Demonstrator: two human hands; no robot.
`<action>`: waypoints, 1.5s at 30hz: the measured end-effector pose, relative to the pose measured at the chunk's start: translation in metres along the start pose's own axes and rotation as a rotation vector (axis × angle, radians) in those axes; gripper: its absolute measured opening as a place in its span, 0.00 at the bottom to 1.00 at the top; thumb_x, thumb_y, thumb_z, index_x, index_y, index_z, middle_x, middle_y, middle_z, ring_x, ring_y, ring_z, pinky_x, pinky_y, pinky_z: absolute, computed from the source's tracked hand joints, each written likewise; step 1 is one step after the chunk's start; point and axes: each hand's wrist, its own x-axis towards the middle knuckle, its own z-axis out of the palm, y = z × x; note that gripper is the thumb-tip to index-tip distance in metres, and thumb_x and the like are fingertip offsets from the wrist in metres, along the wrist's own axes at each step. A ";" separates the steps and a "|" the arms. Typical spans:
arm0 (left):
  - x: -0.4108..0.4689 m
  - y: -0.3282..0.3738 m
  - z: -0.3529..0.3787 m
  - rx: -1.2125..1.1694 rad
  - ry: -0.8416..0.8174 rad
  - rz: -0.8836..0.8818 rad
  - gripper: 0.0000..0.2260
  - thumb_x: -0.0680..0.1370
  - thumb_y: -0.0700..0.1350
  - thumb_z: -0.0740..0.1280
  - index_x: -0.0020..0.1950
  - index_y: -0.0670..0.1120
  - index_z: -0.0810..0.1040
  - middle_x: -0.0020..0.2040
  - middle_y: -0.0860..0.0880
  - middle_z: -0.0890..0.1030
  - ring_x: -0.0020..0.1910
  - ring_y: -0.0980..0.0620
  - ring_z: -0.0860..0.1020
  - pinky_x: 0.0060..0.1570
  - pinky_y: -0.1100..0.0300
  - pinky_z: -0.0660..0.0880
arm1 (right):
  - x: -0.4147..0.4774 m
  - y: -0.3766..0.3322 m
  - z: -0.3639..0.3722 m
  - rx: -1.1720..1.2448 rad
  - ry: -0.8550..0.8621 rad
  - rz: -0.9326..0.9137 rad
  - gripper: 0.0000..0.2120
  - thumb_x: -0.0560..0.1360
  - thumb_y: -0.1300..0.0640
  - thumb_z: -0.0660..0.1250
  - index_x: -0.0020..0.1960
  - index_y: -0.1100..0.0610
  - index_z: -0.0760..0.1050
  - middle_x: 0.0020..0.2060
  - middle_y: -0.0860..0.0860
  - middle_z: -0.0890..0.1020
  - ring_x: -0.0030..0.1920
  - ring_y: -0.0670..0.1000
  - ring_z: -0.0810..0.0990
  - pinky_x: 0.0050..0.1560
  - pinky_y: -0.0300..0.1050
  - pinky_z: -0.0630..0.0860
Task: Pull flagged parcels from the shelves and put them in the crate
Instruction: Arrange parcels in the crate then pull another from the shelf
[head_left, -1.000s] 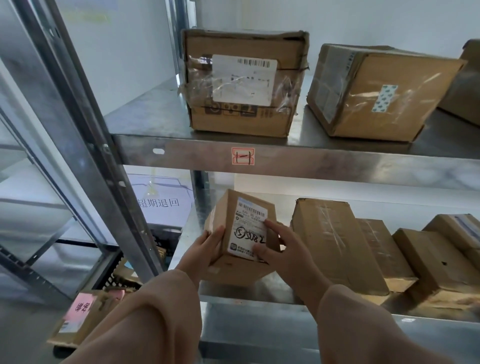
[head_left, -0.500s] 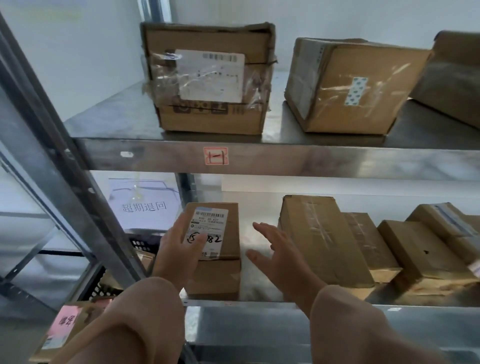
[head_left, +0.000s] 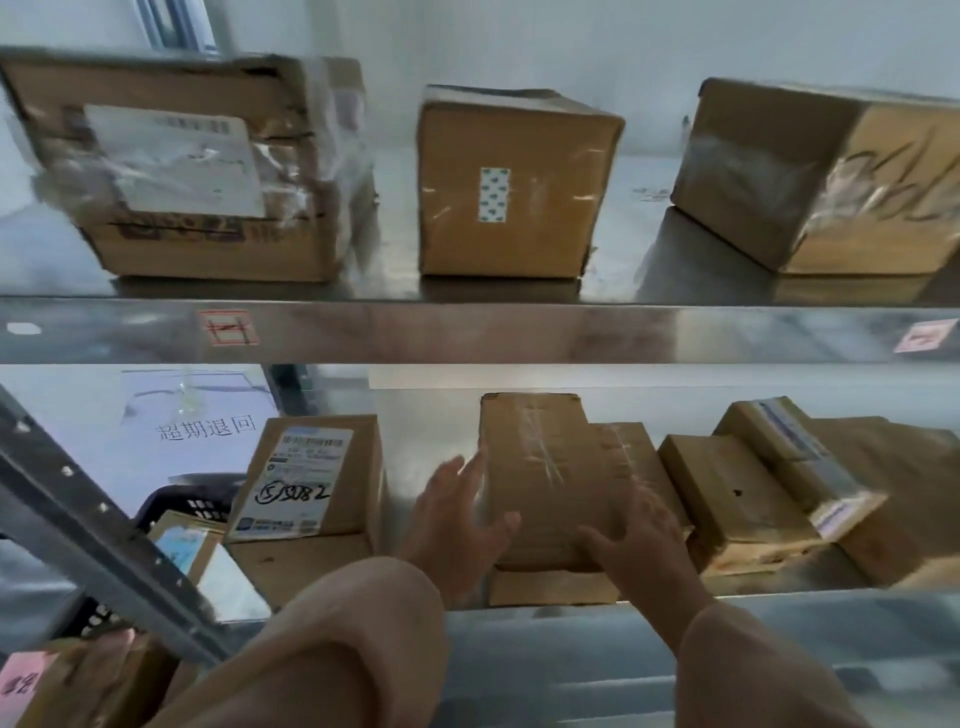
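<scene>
2 hands are bracketing the taped parcel (head_left: 540, 478), which is sitting on the lower shelf (head_left: 545, 649) just right of the labelled parcel (head_left: 306, 478). The left hand (head_left: 457, 525) is lying flat against its side with fingers straight. The right hand (head_left: 639, 540) is resting on its near corner, its grip too blurred to tell. Squeezing evenly and sliding straight out is looking wisest.

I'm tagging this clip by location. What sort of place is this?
Probably a parcel storeroom or pickup depot: taped cardboard parcels, one with a shipping label, sit on metal shelves, and a dark crate holding more parcels stands beside them.

Upper shelf (head_left: 519, 332): 3 parcels (head_left: 514, 182). Lower shelf (head_left: 571, 639): approx. 6. Hands (head_left: 457, 525): 2. Crate (head_left: 192, 499): 1.
</scene>
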 end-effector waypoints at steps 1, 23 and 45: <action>0.001 -0.001 0.015 -0.046 -0.049 -0.075 0.33 0.77 0.57 0.65 0.78 0.55 0.53 0.77 0.50 0.60 0.74 0.50 0.60 0.69 0.57 0.59 | -0.001 0.006 -0.001 -0.038 -0.028 0.024 0.42 0.73 0.41 0.68 0.77 0.55 0.51 0.76 0.54 0.57 0.76 0.56 0.54 0.75 0.57 0.57; -0.026 0.029 0.044 -0.774 0.193 -0.418 0.24 0.77 0.36 0.67 0.64 0.62 0.69 0.56 0.60 0.71 0.53 0.55 0.75 0.40 0.65 0.80 | 0.019 0.006 -0.033 0.716 -0.244 -0.159 0.35 0.69 0.46 0.70 0.73 0.49 0.62 0.71 0.52 0.68 0.67 0.56 0.71 0.62 0.60 0.74; -0.054 0.059 0.058 -1.346 0.410 -0.609 0.17 0.66 0.53 0.70 0.52 0.50 0.75 0.50 0.43 0.84 0.52 0.37 0.81 0.52 0.38 0.78 | 0.015 -0.002 -0.061 0.600 -0.344 -0.424 0.20 0.79 0.55 0.62 0.68 0.40 0.67 0.67 0.46 0.69 0.66 0.52 0.71 0.55 0.50 0.80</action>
